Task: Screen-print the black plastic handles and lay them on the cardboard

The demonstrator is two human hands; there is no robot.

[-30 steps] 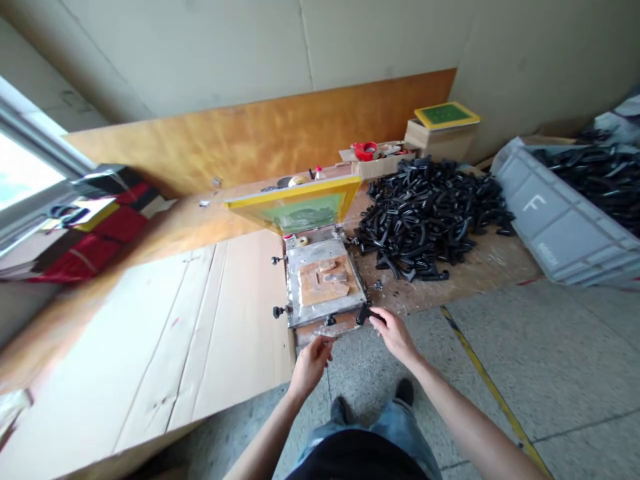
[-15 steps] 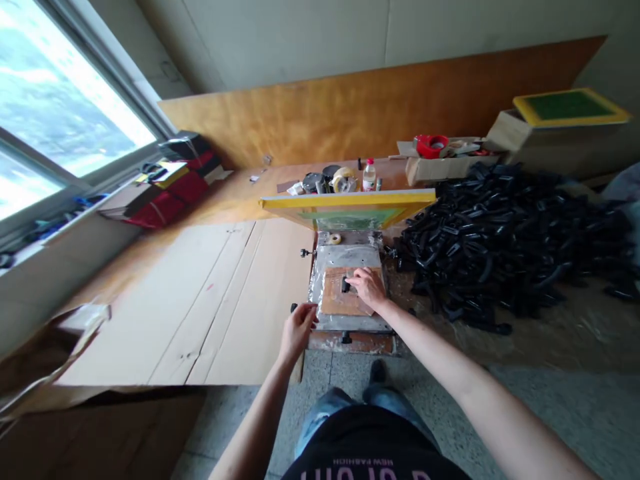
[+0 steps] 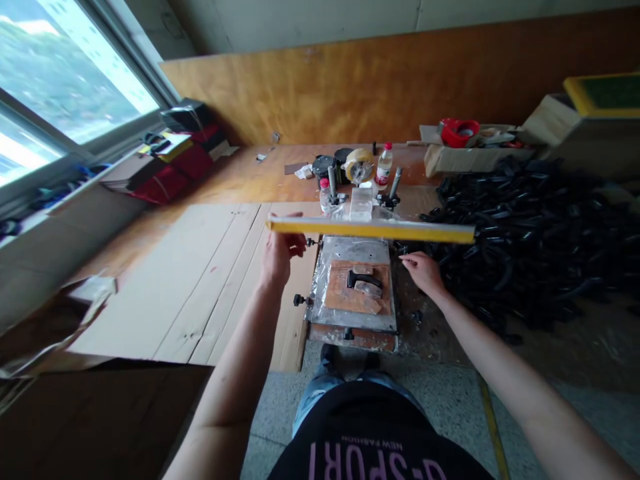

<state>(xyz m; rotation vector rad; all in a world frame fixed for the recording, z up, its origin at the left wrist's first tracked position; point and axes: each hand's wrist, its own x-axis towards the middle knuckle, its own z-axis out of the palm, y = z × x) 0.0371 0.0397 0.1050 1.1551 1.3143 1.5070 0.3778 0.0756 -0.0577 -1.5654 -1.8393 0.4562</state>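
My left hand [image 3: 280, 257] is closed on the left end of a yellow-edged screen frame [image 3: 370, 230], which is tilted and seen nearly edge-on above the metal base plate [image 3: 327, 250]. On that plate lies a brown board [image 3: 337, 293] with clear blocks on it. A curved black plastic handle [image 3: 367, 279] rests across the blocks, touched by neither hand. Off the plate's right edge, my right hand [image 3: 424, 272] hovers with fingers loosely extended leftward and nothing visible in them.
A big heap of black plastic handles [image 3: 490, 247] lies to the right. Behind the frame stand a tape roll [image 3: 360, 165], a red-capped bottle [image 3: 385, 167] and dark jars. Flat cardboard [image 3: 200, 267] covers the left side. Black knobs [image 3: 299, 300] jut from the plate's edges.
My right hand has left the black handle and moved right, off the plate. My left hand has gone from the plate's front left up to the frame, which has swung lower.
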